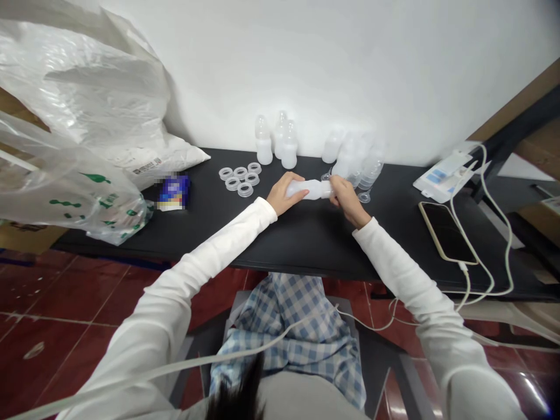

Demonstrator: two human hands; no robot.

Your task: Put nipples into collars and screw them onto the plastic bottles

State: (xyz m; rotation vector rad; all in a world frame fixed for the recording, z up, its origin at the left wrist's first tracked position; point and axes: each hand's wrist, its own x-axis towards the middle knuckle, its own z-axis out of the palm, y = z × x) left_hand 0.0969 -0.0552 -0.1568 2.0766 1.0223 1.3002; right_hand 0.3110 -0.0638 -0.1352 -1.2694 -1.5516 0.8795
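A translucent white baby bottle (311, 189) lies sideways between my hands, above the black table. My left hand (286, 193) is wrapped round its base end. At the neck end, my right hand (345, 197) has its fingers closed round the bottle's top; what part lies under those fingers is hidden. Behind my left hand stand three capped baby bottles (263, 143). Several clear collar rings (240, 172) lie grouped left of it. Just beyond my right hand are bottle bodies (347, 154), a stack of clear caps (373, 163) and a small clear teat (364, 197).
Large plastic bags (100, 87) fill the table's left side, with a blue packet (174, 191) beside them. At the right lie a phone (447, 232) on a white cable (503, 227) and a white plastic case (444, 175). A white wall (306, 64) rises behind the table.
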